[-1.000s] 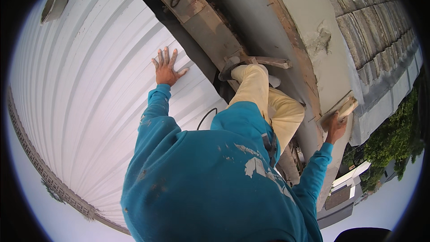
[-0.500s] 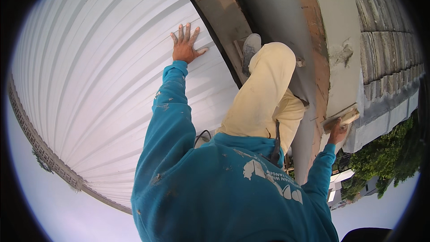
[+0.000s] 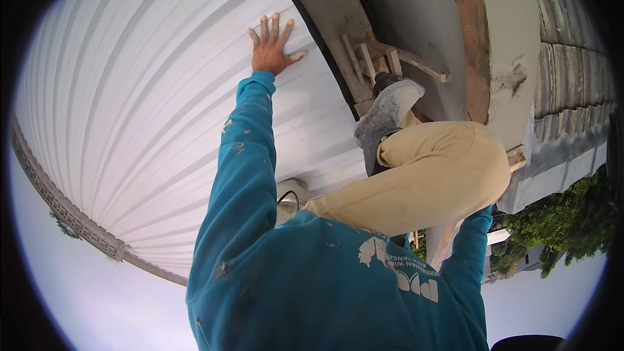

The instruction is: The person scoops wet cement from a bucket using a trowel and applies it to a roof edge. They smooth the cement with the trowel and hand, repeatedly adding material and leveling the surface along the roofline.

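My left hand (image 3: 270,52) lies flat on the white corrugated roof (image 3: 195,91), fingers spread, holding nothing. My right forearm (image 3: 480,224) reaches up behind my raised knee (image 3: 484,156), which hides the right hand. One end of a wooden float (image 3: 517,158) pokes out past the knee, against the grey plastered wall top (image 3: 507,45). Whether the right hand still grips it is hidden. My dusty grey shoe (image 3: 390,109) is lifted over the roof edge, in front of some wooden pieces (image 3: 370,58).
A dark gap with a grey wall face (image 3: 416,13) runs between the white roof and the wall top. Old grey roof tiles (image 3: 572,78) slope away at the right, with green trees (image 3: 552,221) below. A ledge (image 3: 325,0) borders the roof edge.
My bent leg has swung up and to the right, now covering the right hand that was gripping the wooden float. The shoe has lifted, uncovering wooden pieces. The left hand stays on the roof.
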Available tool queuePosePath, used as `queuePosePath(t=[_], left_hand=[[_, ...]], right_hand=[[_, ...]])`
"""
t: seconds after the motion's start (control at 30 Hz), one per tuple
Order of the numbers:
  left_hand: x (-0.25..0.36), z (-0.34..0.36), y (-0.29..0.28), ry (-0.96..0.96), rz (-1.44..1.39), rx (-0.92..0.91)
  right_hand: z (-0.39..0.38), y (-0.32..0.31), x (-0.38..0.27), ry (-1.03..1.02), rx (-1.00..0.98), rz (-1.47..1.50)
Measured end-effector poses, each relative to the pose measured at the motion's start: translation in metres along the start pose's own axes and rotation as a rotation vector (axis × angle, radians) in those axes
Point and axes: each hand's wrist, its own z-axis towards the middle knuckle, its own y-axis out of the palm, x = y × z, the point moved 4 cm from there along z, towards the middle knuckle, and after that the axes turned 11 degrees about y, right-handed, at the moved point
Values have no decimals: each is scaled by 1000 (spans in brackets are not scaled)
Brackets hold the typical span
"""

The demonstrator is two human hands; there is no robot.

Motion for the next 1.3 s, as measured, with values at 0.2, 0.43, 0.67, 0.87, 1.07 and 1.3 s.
queuePosePath(t=[0.2,0.43,0.67,0.87,1.07,1.3], left_hand=[[0,-3,0,-6,-11,36],[-3,-1,7,-7,-45,35],[-3,1,1,-6,-42,-63],[1,-7,5,33,-114,38],[-8,-5,4,62,-134,44],[-7,-9,0,74,-192,46]], right_hand=[[-72,22,-113,-139,108,-304],[-73,22,-125,63,183,-569],[-55,14,-95,-29,202,-488],[-64,11,-106,-13,222,-430],[-45,8,-80,42,158,-396],[6,3,-46,-34,236,-487]])
